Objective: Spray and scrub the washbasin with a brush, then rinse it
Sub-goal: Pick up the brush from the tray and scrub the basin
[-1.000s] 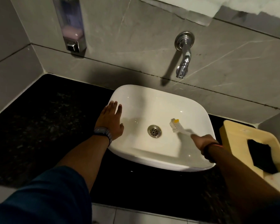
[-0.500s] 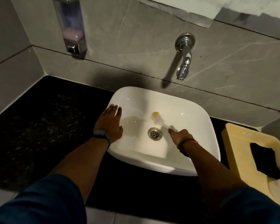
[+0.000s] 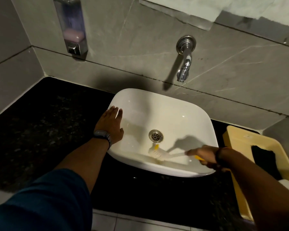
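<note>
The washbasin (image 3: pixel 158 107) is a white, rounded-rectangular bowl that sits on a black speckled counter (image 3: pixel 40 130), with a round metal drain (image 3: pixel 155 135) near its middle. The brush (image 3: pixel 158 152) is white with yellow accents; its head lies against the basin's inner wall at about 6 o'clock from the drain, and its handle runs toward 3 o'clock. The right hand (image 3: pixel 205 155) is closed around that handle at the basin's near right rim, with the forearm reaching in from 4 o'clock. The left hand (image 3: pixel 111 124) lies flat, fingers extended and close together, on the basin's left rim at 9 o'clock from the drain, and a watch (image 3: pixel 102 135) is on its wrist. A chrome tap (image 3: pixel 184 64) juts from the wall at 12 o'clock.
</note>
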